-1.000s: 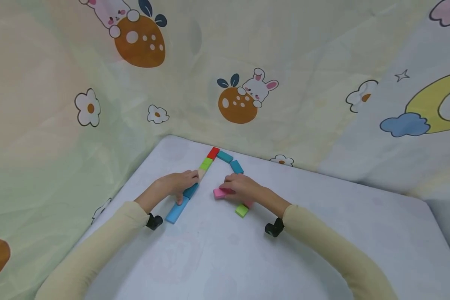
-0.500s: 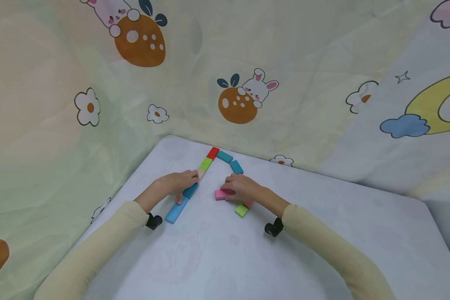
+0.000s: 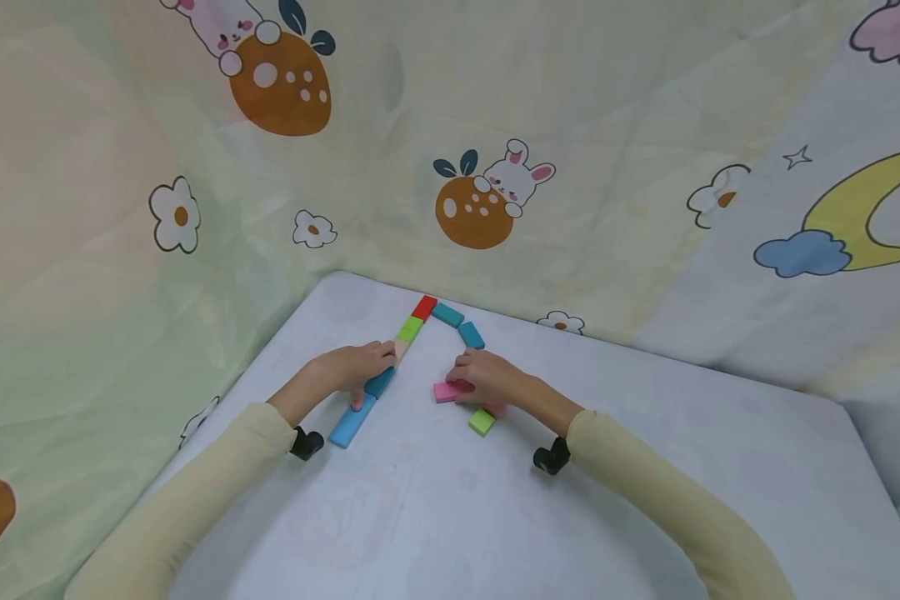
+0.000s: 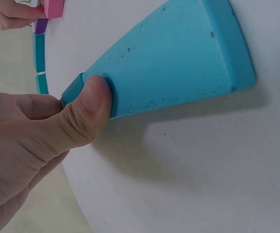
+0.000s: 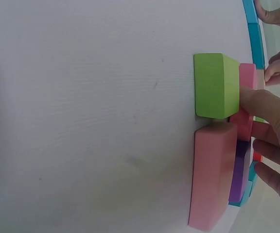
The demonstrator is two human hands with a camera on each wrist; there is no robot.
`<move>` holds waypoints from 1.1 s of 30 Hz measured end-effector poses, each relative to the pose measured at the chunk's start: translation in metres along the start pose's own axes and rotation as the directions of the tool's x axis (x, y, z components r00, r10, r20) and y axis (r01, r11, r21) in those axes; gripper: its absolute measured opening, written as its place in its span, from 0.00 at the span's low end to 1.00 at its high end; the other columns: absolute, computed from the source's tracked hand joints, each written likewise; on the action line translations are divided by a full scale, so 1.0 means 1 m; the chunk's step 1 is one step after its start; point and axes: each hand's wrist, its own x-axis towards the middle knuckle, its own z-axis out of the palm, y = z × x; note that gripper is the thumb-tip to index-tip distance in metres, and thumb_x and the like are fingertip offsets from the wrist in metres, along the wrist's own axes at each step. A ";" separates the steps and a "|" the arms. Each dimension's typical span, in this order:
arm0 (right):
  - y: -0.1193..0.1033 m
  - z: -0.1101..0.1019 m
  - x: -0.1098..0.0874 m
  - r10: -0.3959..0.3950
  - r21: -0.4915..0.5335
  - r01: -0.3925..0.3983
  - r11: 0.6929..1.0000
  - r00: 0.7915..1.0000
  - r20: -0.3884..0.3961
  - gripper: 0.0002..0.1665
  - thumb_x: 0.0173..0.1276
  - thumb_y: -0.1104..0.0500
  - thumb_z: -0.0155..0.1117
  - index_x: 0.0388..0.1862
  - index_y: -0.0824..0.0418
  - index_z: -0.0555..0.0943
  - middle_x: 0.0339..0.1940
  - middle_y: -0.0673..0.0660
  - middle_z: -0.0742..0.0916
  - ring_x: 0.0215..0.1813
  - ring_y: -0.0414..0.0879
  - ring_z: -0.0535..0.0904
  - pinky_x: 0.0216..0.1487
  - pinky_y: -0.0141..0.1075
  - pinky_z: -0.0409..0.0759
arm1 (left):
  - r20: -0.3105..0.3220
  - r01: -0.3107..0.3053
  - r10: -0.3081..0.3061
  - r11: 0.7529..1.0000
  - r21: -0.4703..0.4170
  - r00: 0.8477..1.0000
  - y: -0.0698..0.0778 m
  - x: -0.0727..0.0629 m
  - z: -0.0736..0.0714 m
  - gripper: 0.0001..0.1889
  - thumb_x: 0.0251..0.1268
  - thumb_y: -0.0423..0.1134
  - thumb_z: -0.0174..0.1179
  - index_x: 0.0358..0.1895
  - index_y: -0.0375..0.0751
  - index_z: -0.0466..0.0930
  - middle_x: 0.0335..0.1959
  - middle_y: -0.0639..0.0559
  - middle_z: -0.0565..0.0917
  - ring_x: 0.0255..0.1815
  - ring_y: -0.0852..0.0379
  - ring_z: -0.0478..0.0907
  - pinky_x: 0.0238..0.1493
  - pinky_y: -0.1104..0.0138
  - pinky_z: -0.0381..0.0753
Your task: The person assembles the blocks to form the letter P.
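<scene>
My left hand [image 3: 356, 368] lies along a slanting row of blocks. Its thumb presses the edge of a light blue block [image 4: 174, 53], and its fingertips reach a beige block [image 3: 401, 348] past a darker blue block [image 3: 379, 382]. My right hand [image 3: 491, 377] pinches a pink block [image 3: 445, 392] between thumb and fingers, low over the table. Close beside that hand are a green block [image 5: 215, 86], a salmon-pink block [image 5: 212, 177] and a purple block [image 5: 238, 172]. The purple one is hidden by the hand in the head view.
A red block [image 3: 424, 307] and a lime block [image 3: 409, 328] top the row. Two teal blocks [image 3: 447, 314] [image 3: 471, 335] curve down from it. All lie on a white table [image 3: 645, 467], whose far edge meets a patterned cloth wall [image 3: 607, 167].
The pink block in my right hand has shifted slightly to the right. My left hand stays in place along the row.
</scene>
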 end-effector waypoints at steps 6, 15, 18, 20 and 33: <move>0.001 -0.004 -0.023 0.066 0.062 -0.060 0.996 0.993 -0.097 0.29 0.64 0.49 0.68 0.63 0.54 0.77 0.57 0.53 0.82 0.60 0.48 0.75 0.56 0.39 0.80 | -0.003 -0.017 0.017 1.000 0.004 1.000 0.001 0.000 -0.001 0.43 0.42 0.48 0.77 0.63 0.43 0.64 0.57 0.49 0.68 0.56 0.53 0.67 0.56 0.64 0.79; 0.017 0.013 -0.081 0.092 0.077 -0.083 0.994 0.990 -0.111 0.24 0.67 0.56 0.65 0.62 0.56 0.77 0.59 0.54 0.82 0.64 0.50 0.75 0.60 0.41 0.79 | -0.013 -0.029 0.029 1.000 -0.002 1.000 0.001 -0.004 -0.004 0.42 0.42 0.47 0.77 0.63 0.41 0.65 0.56 0.48 0.68 0.55 0.53 0.68 0.55 0.64 0.79; 0.022 0.019 -0.088 0.073 0.073 -0.064 0.995 0.988 -0.133 0.24 0.66 0.57 0.66 0.61 0.57 0.78 0.59 0.54 0.82 0.64 0.50 0.75 0.61 0.41 0.79 | -0.016 -0.032 0.032 1.000 0.000 0.999 0.001 -0.003 -0.003 0.43 0.42 0.47 0.77 0.63 0.41 0.65 0.57 0.48 0.68 0.55 0.53 0.68 0.55 0.63 0.79; 0.023 0.020 -0.088 0.062 0.070 -0.052 0.996 0.987 -0.147 0.24 0.65 0.57 0.67 0.61 0.57 0.78 0.59 0.54 0.82 0.64 0.49 0.75 0.60 0.40 0.79 | -0.014 -0.032 0.032 0.999 -0.002 0.999 0.001 -0.003 -0.003 0.42 0.43 0.47 0.77 0.63 0.41 0.65 0.57 0.48 0.68 0.55 0.53 0.68 0.55 0.63 0.79; 0.017 0.005 -0.075 0.100 0.094 -0.094 0.991 0.993 -0.068 0.23 0.63 0.55 0.70 0.58 0.55 0.80 0.54 0.52 0.84 0.58 0.47 0.78 0.55 0.37 0.81 | -0.016 -0.025 0.025 1.000 0.000 1.000 -0.002 -0.001 0.000 0.43 0.42 0.48 0.77 0.63 0.42 0.65 0.56 0.49 0.68 0.54 0.54 0.68 0.54 0.65 0.80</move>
